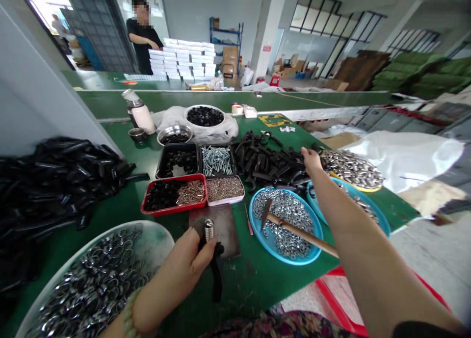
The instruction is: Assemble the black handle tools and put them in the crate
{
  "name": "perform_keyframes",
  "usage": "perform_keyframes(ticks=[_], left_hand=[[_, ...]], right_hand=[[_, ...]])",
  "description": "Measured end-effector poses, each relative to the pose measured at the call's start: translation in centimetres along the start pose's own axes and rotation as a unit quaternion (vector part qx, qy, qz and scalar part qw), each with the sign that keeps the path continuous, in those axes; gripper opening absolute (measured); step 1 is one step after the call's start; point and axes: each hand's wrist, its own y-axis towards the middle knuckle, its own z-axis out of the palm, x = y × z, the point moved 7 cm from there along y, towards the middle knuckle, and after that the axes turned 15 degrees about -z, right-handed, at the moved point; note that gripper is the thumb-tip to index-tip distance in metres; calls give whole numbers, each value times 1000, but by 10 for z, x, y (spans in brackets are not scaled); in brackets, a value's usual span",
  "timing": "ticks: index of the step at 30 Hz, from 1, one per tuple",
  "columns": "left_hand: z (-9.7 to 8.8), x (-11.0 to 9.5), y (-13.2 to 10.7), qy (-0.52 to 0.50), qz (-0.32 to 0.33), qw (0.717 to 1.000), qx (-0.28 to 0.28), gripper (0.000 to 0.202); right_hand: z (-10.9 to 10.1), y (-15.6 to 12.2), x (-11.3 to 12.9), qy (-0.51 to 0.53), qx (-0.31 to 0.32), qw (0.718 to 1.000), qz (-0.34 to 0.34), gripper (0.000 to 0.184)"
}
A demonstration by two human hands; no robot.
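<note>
My left hand (193, 249) is closed around a black plastic part (217, 279), whose curved lever hangs below the thumb. A ribbed silver metal piece (209, 230), like a spring or thread, sticks up from the grip. Behind it lies a flat metal plate (230, 230) on the green table. My right hand (312, 162) is stretched far forward at the right end of a heap of black plastic levers (268, 161), near a tray of small metal cylinders (353, 169). Its fingers look curled together; whatever they hold is hidden.
A hammer (294, 230) rests across a blue basin of nuts (279, 200). At left are a basin of metal rings (99, 274) and piled black tubes (62, 181). A red tray (174, 210) holds screws. A person (145, 39) stands behind stacked white boxes (187, 58).
</note>
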Motion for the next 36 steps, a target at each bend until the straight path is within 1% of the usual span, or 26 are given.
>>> perform_keyframes(ticks=[2, 3, 4, 6, 7, 8, 9, 10, 11, 12, 13, 14, 15, 16, 19, 21, 24, 26, 28, 29, 30, 32, 33, 34, 35, 36], left_hand=[[2, -1, 2, 9, -1, 1000, 0, 31], [3, -3, 3, 16, 5, 1000, 3, 31], [4, -6, 3, 22, 13, 1000, 7, 31], [7, -12, 5, 35, 25, 999, 13, 31], [7, -13, 6, 40, 28, 999, 13, 32], [8, -14, 6, 44, 31, 998, 13, 33], [8, -14, 6, 46, 34, 998, 12, 33], [8, -14, 6, 46, 38, 998, 12, 33], [9, -14, 5, 44, 42, 998, 11, 32], [9, -13, 4, 42, 47, 998, 11, 32], [10, -12, 3, 41, 52, 998, 12, 33], [11, -11, 2, 40, 57, 997, 14, 33], [12, -10, 1, 41, 60, 997, 15, 34], [12, -9, 0, 45, 64, 997, 14, 34], [12, -5, -1, 83, 69, 994, 7, 35], [10, -1, -1, 133, 67, 989, -1, 37], [7, 6, 0, 195, 78, 978, -11, 39], [8, 8, -1, 206, 94, 974, 2, 40], [11, 9, -2, 203, 107, 973, 24, 39], [13, 9, -3, 197, 108, 974, 27, 39], [14, 8, -3, 186, 106, 977, 22, 38], [16, 5, -4, 153, 101, 983, -1, 37], [16, 3, -5, 134, 100, 986, -17, 36], [15, 1, -6, 117, 100, 988, -29, 35], [13, -1, -7, 102, 102, 989, -37, 34], [9, -2, -8, 91, 104, 990, -41, 32]], right_hand=[[-17, -9, 12, -31, -47, 998, 13, 40], [-26, -15, 23, -45, -72, 996, 17, 37], [-35, -22, 39, -52, -99, 994, 6, 34], [-47, -42, 84, -42, -141, 989, -32, 29], [-50, -56, 113, -3, -164, 983, -82, 28], [-46, -73, 138, 75, -146, 983, -85, 28], [-28, -92, 160, 180, -57, 981, -44, 31], [-3, -116, 183, 269, 76, 960, 13, 36], [21, -146, 207, 338, 201, 917, 70, 39], [37, -174, 229, 390, 274, 872, 111, 41], [48, -197, 245, 424, 310, 838, 148, 43], [57, -214, 255, 446, 327, 814, 176, 44], [63, -225, 261, 460, 327, 803, 193, 44], [67, -231, 264, 466, 321, 800, 203, 45], [72, -233, 264, 455, 328, 805, 192, 46], [72, -228, 265, 430, 348, 818, 159, 47], [73, -220, 271, 378, 383, 840, 71, 48], [77, -221, 277, 360, 415, 835, 22, 49], [80, -226, 283, 361, 434, 825, 6, 49], [80, -229, 285, 365, 422, 830, 14, 49], [78, -231, 286, 370, 395, 840, 29, 48], [72, -234, 287, 381, 319, 865, 70, 47], [69, -236, 288, 388, 283, 873, 88, 47], [67, -238, 289, 396, 260, 875, 101, 47], [67, -239, 290, 406, 253, 871, 108, 48], [70, -239, 290, 417, 261, 864, 110, 48]])
